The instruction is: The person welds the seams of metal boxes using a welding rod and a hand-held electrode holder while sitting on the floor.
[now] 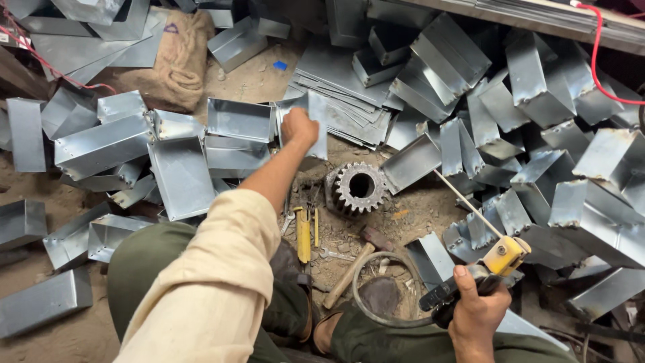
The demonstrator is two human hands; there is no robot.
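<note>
My left hand (299, 128) reaches forward and grips the edge of a folded sheet-metal box (314, 117) standing on the ground. My right hand (476, 312) is closed around a welding electrode holder (497, 262) with a yellow head. Its thin rod (463, 198) points up and left toward the pile of boxes. A large steel gear (356, 188) lies on the dirt between the two hands.
Several grey sheet-metal boxes lie heaped at left (181, 175) and right (537, 134). Flat sheets (342, 74) are stacked at the back. A hammer (353, 269), yellow-handled tools (304, 235), a wrench (334, 254) and a looped cable (366, 306) lie near my knees. A red wire (596, 60) runs top right.
</note>
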